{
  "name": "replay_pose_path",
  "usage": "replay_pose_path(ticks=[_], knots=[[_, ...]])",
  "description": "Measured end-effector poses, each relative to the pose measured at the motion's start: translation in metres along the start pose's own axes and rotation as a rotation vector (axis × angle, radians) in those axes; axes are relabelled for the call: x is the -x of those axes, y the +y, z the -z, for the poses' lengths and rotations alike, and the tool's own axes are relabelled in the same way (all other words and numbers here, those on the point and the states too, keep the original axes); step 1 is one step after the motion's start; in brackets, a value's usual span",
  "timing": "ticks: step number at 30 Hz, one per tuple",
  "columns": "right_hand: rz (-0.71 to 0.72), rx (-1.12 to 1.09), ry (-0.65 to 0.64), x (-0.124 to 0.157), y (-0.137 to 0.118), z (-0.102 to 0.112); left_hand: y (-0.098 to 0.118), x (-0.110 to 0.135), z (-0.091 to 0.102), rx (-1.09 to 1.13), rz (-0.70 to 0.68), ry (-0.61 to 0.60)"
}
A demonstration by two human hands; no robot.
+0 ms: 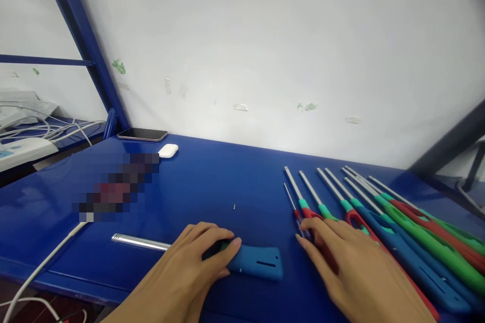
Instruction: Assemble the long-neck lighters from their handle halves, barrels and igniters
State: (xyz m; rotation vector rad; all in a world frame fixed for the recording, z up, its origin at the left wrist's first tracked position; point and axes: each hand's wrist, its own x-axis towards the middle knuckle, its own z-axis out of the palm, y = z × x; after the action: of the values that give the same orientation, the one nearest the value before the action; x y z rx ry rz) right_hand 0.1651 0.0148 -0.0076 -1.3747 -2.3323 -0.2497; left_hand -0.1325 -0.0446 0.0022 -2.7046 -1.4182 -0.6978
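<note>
My left hand (pixel 199 257) is closed around the middle of a blue long-nosed lighter (pixel 261 261). The lighter's metal tube points left, and its slotted handle end sticks out to the right. A small screwdriver (pixel 296 214) with a red and purple handle lies at the left of a row of lighters. Around its handle, the thumb and fingers of my right hand (pixel 348 257) are closed; the handle's lower part is hidden. One tiny screw (pixel 234 207) rests on the blue table beyond my left hand.
Several red, green and blue long-nosed lighters (pixel 409 227) lie side by side at the right. Toward the back left are a phone (pixel 142 134) and a white earbud case (pixel 168 151). A white cable (pixel 49 260) leads to a blurred object. A wall (pixel 242 50) stands behind the blue table (pixel 212 171).
</note>
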Motion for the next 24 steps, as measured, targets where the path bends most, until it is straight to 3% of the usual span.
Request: replay_pose_path(ticks=[3,8,13,20,24], knots=[[0.001,0.04,-0.014,-0.01,-0.002,0.002,0.0,0.0,0.004,0.036,0.041,0.029],[0.032,0.15,-0.258,-0.037,-0.011,0.0,0.002,0.001,0.004,0.044,0.063,0.042],[0.082,0.09,-0.346,-0.056,-0.017,0.012,-0.004,0.005,-0.002,0.057,0.077,0.042],[-0.055,-0.432,-0.239,-0.065,-0.016,0.049,-0.008,0.009,-0.009,0.099,0.151,0.013],[-0.005,-0.599,-0.126,-0.076,-0.026,0.052,-0.006,0.009,-0.009,0.104,0.151,0.005]])
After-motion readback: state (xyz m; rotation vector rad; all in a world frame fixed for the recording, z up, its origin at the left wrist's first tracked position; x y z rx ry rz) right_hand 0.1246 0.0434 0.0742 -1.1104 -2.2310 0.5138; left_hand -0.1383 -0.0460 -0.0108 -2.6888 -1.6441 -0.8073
